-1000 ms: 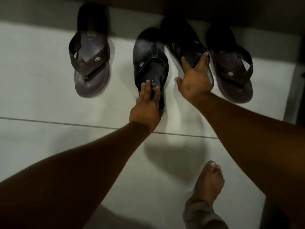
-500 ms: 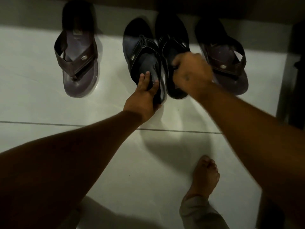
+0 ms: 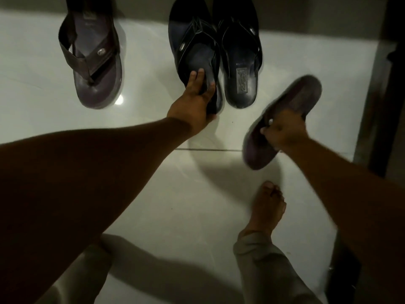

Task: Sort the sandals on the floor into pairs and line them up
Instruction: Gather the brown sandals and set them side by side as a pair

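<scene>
Two black sandals lie side by side at the top middle of the white floor. My left hand (image 3: 195, 102) grips the near end of the left black sandal (image 3: 192, 49). The right black sandal (image 3: 238, 62) lies touching it, untouched by any hand. A brown sandal (image 3: 94, 60) lies alone at the top left. My right hand (image 3: 283, 130) is closed on the strap of a second brown sandal (image 3: 293, 104), lifted off the floor and tilted diagonally at the right.
White floor tiles (image 3: 153, 194) with a grout line across the middle. My bare right foot (image 3: 268, 207) stands on the tile below the lifted sandal. A dark wall base runs along the top, and a dark vertical edge (image 3: 385, 106) stands at the right.
My right hand left the right black sandal, took hold of the brown sandal at the far right and lifted it toward me. The left hand stayed on the left black sandal.
</scene>
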